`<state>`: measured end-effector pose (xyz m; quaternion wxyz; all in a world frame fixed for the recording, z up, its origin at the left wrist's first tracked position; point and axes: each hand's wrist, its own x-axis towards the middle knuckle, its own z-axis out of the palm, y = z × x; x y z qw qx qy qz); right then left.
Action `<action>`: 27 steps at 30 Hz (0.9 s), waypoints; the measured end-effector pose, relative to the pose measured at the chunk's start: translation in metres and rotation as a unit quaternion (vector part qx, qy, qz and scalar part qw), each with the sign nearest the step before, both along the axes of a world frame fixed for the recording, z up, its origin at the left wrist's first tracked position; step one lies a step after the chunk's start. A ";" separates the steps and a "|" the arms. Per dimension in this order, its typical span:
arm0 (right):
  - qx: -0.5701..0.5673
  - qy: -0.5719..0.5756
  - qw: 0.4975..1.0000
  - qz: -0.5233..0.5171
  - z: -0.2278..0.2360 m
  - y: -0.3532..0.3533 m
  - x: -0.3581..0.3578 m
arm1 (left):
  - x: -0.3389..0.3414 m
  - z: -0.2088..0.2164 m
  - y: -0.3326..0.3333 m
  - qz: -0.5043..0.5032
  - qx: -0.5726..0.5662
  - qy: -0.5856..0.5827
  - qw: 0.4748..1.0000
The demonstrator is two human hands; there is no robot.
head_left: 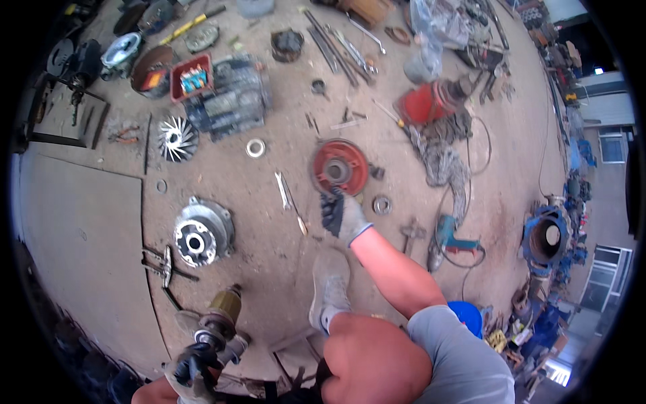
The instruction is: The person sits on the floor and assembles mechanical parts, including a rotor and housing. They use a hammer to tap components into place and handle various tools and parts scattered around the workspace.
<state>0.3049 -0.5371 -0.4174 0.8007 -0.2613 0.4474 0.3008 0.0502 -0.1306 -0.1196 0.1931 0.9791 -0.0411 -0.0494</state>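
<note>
My right hand, in a grey glove with black fingers, reaches forward to a round red end cover with a hub in its middle. Its fingers are curled at the cover's near rim; their tips are partly hidden. At the lower left, my gloved left hand is closed around the near shaft end of a motor rotor with copper-coloured windings. A bearing ring shows on the shaft just beyond the fingers. Beside the red cover, to the right, lies a small bearing.
A silver motor housing and a gear puller lie left. A wrench, a screwdriver and a ring are in the middle. Right are a hammer, a corded teal power tool and a red jack-like tool.
</note>
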 end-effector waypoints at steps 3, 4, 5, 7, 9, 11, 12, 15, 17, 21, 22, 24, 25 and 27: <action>-0.016 -0.032 0.999 -0.039 -0.018 -0.040 0.050 | 0.025 0.015 -0.011 0.025 -0.199 0.056 0.978; -0.042 -0.023 0.997 -0.059 -0.017 -0.048 0.062 | 0.020 0.011 -0.012 0.043 -0.193 0.027 0.980; -0.070 -0.014 0.995 -0.077 -0.020 -0.056 0.074 | 0.027 0.016 -0.018 0.120 -0.256 0.076 0.956; -0.037 -0.030 0.996 -0.080 -0.033 -0.079 0.090 | 0.044 0.034 -0.033 0.264 -0.375 0.172 0.872; -0.038 -0.025 0.994 -0.096 -0.049 -0.087 0.096 | 0.052 0.040 -0.038 0.283 -0.368 0.174 0.868; -0.022 -0.019 0.992 -0.123 -0.055 -0.083 0.094 | 0.052 0.042 -0.040 0.297 -0.376 0.170 0.861; -0.012 -0.012 0.992 -0.129 -0.058 -0.082 0.094 | 0.049 0.038 -0.035 0.279 -0.382 0.166 0.865; -0.013 -0.002 0.988 -0.152 -0.062 -0.078 0.093 | 0.052 0.037 -0.030 0.288 -0.385 0.179 0.858; -0.040 -0.010 0.984 -0.173 -0.060 -0.068 0.086 | 0.038 0.022 -0.005 0.253 -0.390 0.211 0.860; -0.061 -0.110 0.987 -0.099 -0.036 -0.045 0.055 | 0.029 0.014 -0.001 0.249 -0.413 0.191 0.855; -0.131 -0.143 0.980 -0.045 -0.020 -0.022 0.039 | 0.021 0.010 0.000 0.299 -0.428 0.206 0.827; -0.235 -0.250 0.935 0.095 0.041 0.028 0.001 | 0.014 0.011 -0.008 0.349 -0.454 0.184 0.799; -0.266 -0.320 0.893 0.172 0.066 0.047 -0.019 | 0.021 0.013 -0.015 0.346 -0.463 0.151 0.802; -0.225 -0.497 0.762 0.349 0.141 0.087 -0.048 | 0.017 0.013 -0.019 0.301 -0.457 0.086 0.832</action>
